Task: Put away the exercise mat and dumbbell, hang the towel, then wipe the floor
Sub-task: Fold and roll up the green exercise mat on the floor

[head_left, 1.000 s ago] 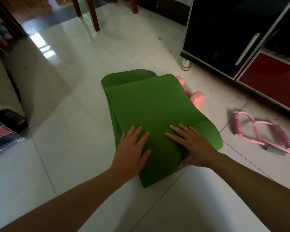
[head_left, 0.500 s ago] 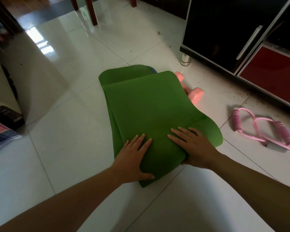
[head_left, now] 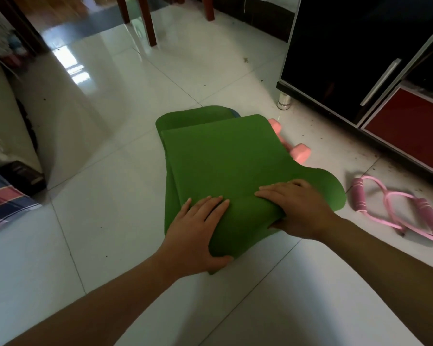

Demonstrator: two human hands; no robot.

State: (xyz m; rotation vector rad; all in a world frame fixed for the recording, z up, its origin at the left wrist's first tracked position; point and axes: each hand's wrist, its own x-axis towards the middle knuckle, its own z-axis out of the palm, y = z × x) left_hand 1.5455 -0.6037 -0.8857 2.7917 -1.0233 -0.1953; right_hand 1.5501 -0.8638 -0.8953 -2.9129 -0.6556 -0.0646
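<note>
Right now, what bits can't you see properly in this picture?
All in the head view:
- Pink dumbbell: mostly hidden behind the green mat.
- Blue thing at the mat's far edge: only a sliver shows, too little to tell what it is.
- Checked cloth: cut off by the left edge.

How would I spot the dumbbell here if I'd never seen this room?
Find the black cabinet on the right, then its shiny metal foot. Just nearer lies the dumbbell, partly hidden by the green mat. It is chunky salmon-pink, unlike the thin looped pink band farther right.
</note>
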